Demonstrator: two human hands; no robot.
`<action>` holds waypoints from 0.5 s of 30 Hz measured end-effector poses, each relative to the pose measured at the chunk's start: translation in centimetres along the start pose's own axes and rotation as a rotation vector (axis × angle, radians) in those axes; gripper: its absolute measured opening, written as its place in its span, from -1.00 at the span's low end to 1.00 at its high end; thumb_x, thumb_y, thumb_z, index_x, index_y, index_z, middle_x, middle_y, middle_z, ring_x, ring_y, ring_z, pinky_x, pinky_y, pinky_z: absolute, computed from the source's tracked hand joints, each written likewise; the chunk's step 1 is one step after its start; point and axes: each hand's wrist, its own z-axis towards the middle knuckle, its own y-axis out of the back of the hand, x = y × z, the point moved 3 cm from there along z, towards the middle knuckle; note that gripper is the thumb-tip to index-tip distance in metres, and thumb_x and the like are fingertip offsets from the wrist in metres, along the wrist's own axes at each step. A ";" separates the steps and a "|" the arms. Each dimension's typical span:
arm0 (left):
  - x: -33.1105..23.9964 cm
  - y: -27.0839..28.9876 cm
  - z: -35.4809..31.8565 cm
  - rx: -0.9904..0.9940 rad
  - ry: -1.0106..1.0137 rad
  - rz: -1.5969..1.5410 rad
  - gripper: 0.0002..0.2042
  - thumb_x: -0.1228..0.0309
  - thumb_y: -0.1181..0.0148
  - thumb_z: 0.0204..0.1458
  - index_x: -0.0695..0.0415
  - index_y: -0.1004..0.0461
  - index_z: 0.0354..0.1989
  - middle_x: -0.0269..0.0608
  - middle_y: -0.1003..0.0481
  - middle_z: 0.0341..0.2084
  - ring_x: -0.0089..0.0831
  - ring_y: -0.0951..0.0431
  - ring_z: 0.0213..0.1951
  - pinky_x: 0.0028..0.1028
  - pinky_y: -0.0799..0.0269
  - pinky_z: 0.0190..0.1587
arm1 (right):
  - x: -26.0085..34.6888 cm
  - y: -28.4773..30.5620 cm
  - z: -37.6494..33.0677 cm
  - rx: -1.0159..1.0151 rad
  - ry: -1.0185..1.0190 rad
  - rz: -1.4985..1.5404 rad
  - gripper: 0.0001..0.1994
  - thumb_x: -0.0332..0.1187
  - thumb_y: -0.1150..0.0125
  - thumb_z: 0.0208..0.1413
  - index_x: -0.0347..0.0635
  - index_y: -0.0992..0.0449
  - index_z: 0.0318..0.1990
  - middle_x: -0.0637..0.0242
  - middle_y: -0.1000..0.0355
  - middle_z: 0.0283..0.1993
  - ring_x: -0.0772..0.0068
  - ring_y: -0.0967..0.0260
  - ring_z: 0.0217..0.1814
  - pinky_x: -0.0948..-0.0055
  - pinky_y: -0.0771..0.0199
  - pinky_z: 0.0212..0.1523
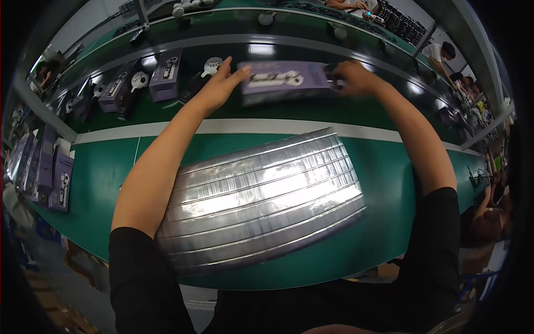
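Note:
A purple printed carton (286, 79), slightly blurred, is raised over the dark green conveyor belt, between my two hands. My right hand (359, 79) grips its right end, where a small dark part shows beside the fingers. At the left end is my left hand (222, 86), fingers stretched and thumb apart, the thumb tip at the carton's corner. Below them, a shiny silver sheet (267, 197) with parallel ridges lies aslant on the green tabletop (384, 222); it looks like a row of overlapping film sleeves.
Left on the belt stand purple cartons (165, 75) and dark handheld devices with round white grilles (139, 80). More purple cartons (60, 181) stand at the table's left end. A pale rail (250, 127) divides belt from table. Co-workers (439, 55) sit beyond the belt and at right.

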 end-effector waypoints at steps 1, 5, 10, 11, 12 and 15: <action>0.4 0.0 0.1 -0.080 0.043 0.020 -0.30 -0.09 -0.13 0.08 0.24 -0.27 0.23 0.06 -0.38 0.11 -0.15 -0.38 0.15 -0.34 -0.22 0.20 | -1.5 -0.6 -0.7 0.078 -0.111 0.070 -0.45 -0.25 -0.41 -0.29 -0.23 -0.52 -0.03 0.07 -0.51 -0.11 0.09 -0.48 -0.09 0.21 -0.47 -0.04; 2.0 2.7 1.3 -0.051 -0.055 0.081 -0.26 -0.14 -0.02 0.12 0.26 -0.22 0.27 0.13 -0.28 0.21 -0.14 -0.28 0.25 -0.34 -0.12 0.27 | -5.4 0.2 -4.9 0.187 -0.367 0.255 -0.54 -0.31 -0.34 -0.16 -0.24 -0.54 -0.02 0.10 -0.53 -0.12 0.21 -0.50 -0.11 0.29 -0.48 -0.07; 3.1 4.1 2.4 -0.086 -0.080 0.155 -0.30 -0.12 -0.01 0.14 0.26 -0.26 0.24 0.14 -0.30 0.19 -0.10 -0.28 0.24 -0.34 -0.13 0.27 | -4.8 0.4 -9.8 -0.392 -0.294 0.453 -0.71 -0.35 -0.19 0.06 -0.30 -0.56 -0.08 0.14 -0.56 -0.19 0.35 -0.52 -0.25 0.38 -0.51 -0.19; 3.2 4.5 2.5 -0.102 -0.108 0.189 -0.32 -0.10 0.00 0.16 0.26 -0.27 0.23 0.14 -0.31 0.18 -0.09 -0.29 0.24 -0.34 -0.14 0.27 | -2.8 0.5 -10.9 -0.362 -0.358 0.547 -0.73 -0.34 -0.15 0.12 -0.32 -0.56 -0.10 0.15 -0.56 -0.22 0.38 -0.52 -0.27 0.39 -0.51 -0.20; 3.3 4.8 2.5 -0.116 -0.136 0.224 -0.34 -0.09 0.01 0.17 0.26 -0.29 0.21 0.13 -0.31 0.17 -0.08 -0.29 0.23 -0.34 -0.14 0.26 | -0.6 0.6 -11.8 -0.333 -0.424 0.643 -0.74 -0.32 -0.11 0.17 -0.34 -0.56 -0.12 0.15 -0.56 -0.24 0.40 -0.52 -0.30 0.40 -0.51 -0.22; 2.6 5.6 2.0 -0.111 -0.168 0.280 -0.37 -0.07 0.03 0.19 0.26 -0.32 0.19 0.12 -0.32 0.16 -0.05 -0.29 0.23 -0.33 -0.14 0.27 | 7.1 -0.6 -14.1 0.289 -0.424 1.118 -0.67 -0.22 -0.08 0.24 -0.38 -0.56 -0.16 0.16 -0.55 -0.29 0.47 -0.49 -0.25 0.46 -0.49 -0.19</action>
